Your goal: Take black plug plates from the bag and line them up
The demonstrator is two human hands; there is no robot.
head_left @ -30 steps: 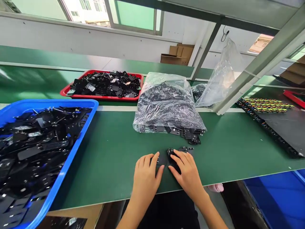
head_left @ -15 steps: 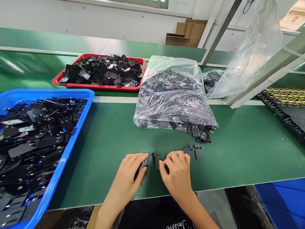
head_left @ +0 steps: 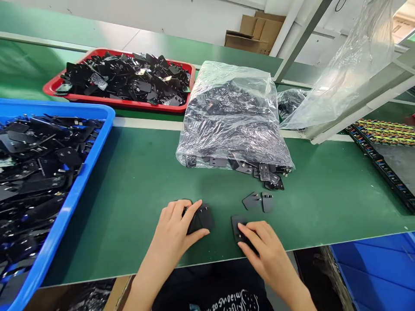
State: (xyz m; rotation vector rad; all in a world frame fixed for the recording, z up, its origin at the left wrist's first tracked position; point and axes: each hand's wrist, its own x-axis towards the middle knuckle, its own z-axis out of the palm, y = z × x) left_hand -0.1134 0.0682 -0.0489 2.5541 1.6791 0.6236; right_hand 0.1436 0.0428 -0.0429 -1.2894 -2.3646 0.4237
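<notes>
Near the front of the green table, my left hand (head_left: 175,224) curls its thumb and fingers around a group of black flat pieces (head_left: 201,219) with small metal pins; part of the group is under the hand. To the right, my right hand (head_left: 264,244) pinches one black flat piece (head_left: 237,222) at the table surface, its right side covered by the fingers. Just beyond that hand lie two loose pieces, an angled one (head_left: 251,201) and a narrow one (head_left: 267,202), both with shiny pins.
A clear plastic bag (head_left: 231,125) of black pieces lies ahead, some spilling from its near edge. The blue bin (head_left: 97,142) at left and red tray (head_left: 129,103) behind hold many more. A slanted metal post (head_left: 359,103) stands right, beside a wire-filled black tray (head_left: 382,164).
My right hand has moved right and nearer the table's front edge, now on a separate black piece. More pieces show within my left hand's grip. The view has shifted slightly.
</notes>
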